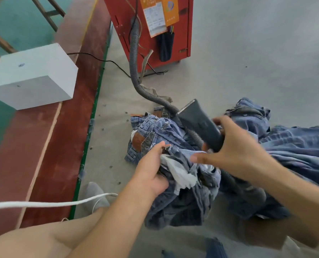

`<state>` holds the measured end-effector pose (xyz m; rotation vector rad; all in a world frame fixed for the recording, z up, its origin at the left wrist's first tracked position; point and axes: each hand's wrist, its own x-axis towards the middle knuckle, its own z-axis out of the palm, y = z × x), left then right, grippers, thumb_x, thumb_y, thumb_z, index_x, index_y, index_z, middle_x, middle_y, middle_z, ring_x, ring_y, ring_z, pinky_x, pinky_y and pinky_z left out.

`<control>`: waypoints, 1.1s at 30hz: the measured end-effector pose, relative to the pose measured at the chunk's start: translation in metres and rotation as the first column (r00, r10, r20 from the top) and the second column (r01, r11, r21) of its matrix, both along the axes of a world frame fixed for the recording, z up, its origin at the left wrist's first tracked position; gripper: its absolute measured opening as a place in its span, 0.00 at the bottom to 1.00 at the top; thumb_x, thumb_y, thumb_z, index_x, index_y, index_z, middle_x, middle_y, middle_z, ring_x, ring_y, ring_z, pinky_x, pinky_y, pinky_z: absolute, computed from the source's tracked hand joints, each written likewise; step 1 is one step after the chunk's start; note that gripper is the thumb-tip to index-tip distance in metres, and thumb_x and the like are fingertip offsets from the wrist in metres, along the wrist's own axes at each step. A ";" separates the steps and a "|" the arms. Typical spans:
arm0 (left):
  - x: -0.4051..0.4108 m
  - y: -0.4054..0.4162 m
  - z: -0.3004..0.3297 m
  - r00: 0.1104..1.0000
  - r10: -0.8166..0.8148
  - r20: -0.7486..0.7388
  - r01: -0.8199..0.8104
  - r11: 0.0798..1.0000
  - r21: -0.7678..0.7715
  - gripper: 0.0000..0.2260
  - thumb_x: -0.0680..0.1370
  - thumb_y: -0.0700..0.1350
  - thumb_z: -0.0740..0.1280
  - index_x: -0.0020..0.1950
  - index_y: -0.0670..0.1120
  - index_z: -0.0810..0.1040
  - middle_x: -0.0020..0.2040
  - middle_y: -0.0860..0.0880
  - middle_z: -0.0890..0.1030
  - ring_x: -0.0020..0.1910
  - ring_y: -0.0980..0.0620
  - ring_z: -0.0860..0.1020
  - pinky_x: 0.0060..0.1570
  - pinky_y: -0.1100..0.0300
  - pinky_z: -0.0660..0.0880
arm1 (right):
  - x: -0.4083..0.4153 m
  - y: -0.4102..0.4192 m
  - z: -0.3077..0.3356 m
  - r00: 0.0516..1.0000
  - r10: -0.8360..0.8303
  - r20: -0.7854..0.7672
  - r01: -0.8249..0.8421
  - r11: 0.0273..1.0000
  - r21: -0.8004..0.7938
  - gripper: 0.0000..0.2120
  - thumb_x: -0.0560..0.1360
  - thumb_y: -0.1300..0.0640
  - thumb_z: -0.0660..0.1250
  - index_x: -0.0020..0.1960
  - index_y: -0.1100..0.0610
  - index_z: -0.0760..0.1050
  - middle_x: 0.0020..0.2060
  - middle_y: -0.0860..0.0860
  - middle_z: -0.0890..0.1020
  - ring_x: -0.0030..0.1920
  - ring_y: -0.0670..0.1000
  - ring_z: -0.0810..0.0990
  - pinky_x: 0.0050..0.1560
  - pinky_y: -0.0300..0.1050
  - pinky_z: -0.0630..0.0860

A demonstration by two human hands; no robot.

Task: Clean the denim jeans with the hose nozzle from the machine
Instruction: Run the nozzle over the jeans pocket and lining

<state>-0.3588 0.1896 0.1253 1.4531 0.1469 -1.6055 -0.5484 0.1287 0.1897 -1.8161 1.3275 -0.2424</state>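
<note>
A crumpled pair of denim jeans (183, 198) with a white pocket lining turned out lies bunched in front of me on the grey floor. My left hand (153, 170) grips the jeans near the waistband. My right hand (235, 146) holds the dark flat hose nozzle (197, 120) by its narrow end, its wide mouth pointing up and away, above the jeans. A grey ribbed hose (134, 58) runs from the nozzle back to the red machine (151, 25) at the top.
More jeans (294, 144) lie piled at the right, another folded pair (151, 127) beside my left hand. A white box (32, 77) sits on a red-brown platform (49, 146) at the left. A white cord (43, 203) crosses my knee. Black cables trail near the machine.
</note>
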 end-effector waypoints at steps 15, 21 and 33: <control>-0.002 0.006 0.008 0.426 -0.557 0.713 0.786 0.618 0.012 0.17 0.73 0.47 0.80 0.60 0.51 0.82 0.51 0.56 0.87 0.50 0.61 0.84 0.54 0.65 0.79 | -0.012 -0.052 -0.020 0.935 -0.129 0.330 -0.002 0.930 0.367 0.14 0.69 0.65 0.81 0.45 0.54 0.78 0.28 0.53 0.78 0.27 0.53 0.76 0.28 0.45 0.76; -0.014 0.007 -0.013 0.563 -0.374 0.737 0.644 0.758 -0.107 0.10 0.74 0.62 0.73 0.52 0.61 0.84 0.48 0.56 0.87 0.48 0.57 0.85 0.54 0.54 0.81 | 0.006 -0.052 -0.026 0.991 -0.082 0.104 0.057 0.973 0.223 0.20 0.73 0.55 0.81 0.57 0.57 0.74 0.31 0.52 0.82 0.28 0.52 0.80 0.32 0.45 0.80; -0.041 -0.006 -0.036 0.453 0.062 0.889 0.339 0.911 -0.236 0.10 0.78 0.44 0.73 0.38 0.49 0.77 0.31 0.53 0.81 0.26 0.58 0.72 0.31 0.55 0.76 | -0.043 -0.030 0.036 0.958 0.240 -0.154 -0.266 0.948 -0.177 0.18 0.67 0.26 0.61 0.50 0.34 0.74 0.37 0.37 0.83 0.30 0.40 0.82 0.33 0.47 0.77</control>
